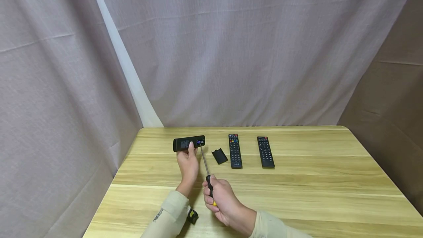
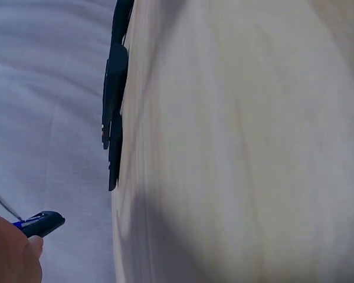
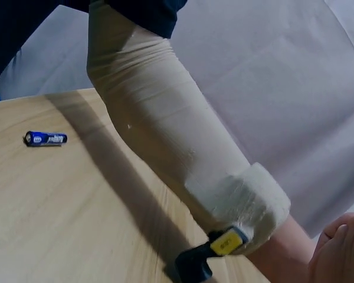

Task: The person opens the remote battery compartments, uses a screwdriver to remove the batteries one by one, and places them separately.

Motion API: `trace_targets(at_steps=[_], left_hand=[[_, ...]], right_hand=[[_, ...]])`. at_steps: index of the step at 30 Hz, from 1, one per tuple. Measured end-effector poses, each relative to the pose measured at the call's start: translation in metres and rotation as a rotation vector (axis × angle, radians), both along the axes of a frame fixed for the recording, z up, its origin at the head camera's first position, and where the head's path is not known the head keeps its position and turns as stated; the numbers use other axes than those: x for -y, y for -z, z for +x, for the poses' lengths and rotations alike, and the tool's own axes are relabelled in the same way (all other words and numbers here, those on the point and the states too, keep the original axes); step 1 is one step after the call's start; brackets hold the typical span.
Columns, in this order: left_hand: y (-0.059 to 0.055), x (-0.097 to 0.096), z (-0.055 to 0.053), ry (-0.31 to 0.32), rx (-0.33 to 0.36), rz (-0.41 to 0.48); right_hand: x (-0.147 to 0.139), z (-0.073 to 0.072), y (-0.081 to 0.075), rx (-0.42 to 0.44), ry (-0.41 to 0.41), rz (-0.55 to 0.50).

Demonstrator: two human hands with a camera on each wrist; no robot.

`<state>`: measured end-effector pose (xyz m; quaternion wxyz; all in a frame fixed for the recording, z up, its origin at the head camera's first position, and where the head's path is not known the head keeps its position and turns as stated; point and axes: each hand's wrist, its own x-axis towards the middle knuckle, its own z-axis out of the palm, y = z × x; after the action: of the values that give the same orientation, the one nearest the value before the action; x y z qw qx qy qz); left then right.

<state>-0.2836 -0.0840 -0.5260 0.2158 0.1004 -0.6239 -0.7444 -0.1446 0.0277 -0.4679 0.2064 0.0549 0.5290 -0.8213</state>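
Observation:
My left hand holds a black remote control sideways above the table, its back with printed text facing me and the thumb on it. A blue battery shows in the open compartment at the remote's right end. My right hand grips a screwdriver by its black and yellow handle. The metal shaft slants up and its tip is right at the compartment. In the left wrist view, the remote's end juts out past the left hand.
A black battery cover lies right of the left hand. Beyond it two remotes lie buttons up, one nearer and one farther right. Another blue battery lies on the table. A curtain hangs behind.

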Motion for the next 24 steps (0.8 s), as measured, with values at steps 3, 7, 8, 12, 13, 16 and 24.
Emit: trace_targets(at_steps=[3, 7, 8, 12, 13, 16, 24], left_hand=[[-0.0005, 0.0015, -0.0004, -0.004, -0.008, 0.006], [-0.0006, 0.0025, -0.0001, 0.007, -0.009, 0.01], [-0.0004, 0.0025, 0.0001, 0.011, -0.009, 0.012], [0.0008, 0.0012, 0.001, 0.021, -0.01, 0.005], [0.0013, 0.0008, 0.0008, 0.022, -0.01, 0.008], [0.0015, -0.0003, 0.0015, 0.02, -0.013, 0.01], [0.0033, -0.0015, 0.0021, 0.009, -0.024, 0.003]], right_hand=[[-0.0014, -0.0006, 0.0018, 0.002, 0.001, 0.006], [-0.0034, -0.0022, 0.0016, -0.001, -0.027, 0.005], [-0.0036, -0.0028, 0.0012, -0.003, -0.033, 0.001], [-0.0028, -0.0056, -0.0006, -0.004, -0.035, -0.013], [-0.0024, -0.0061, -0.0009, -0.004, -0.032, -0.013], [-0.0015, -0.0062, -0.001, -0.003, -0.025, -0.014], [-0.0021, -0.0036, -0.0008, 0.008, -0.021, -0.01]])
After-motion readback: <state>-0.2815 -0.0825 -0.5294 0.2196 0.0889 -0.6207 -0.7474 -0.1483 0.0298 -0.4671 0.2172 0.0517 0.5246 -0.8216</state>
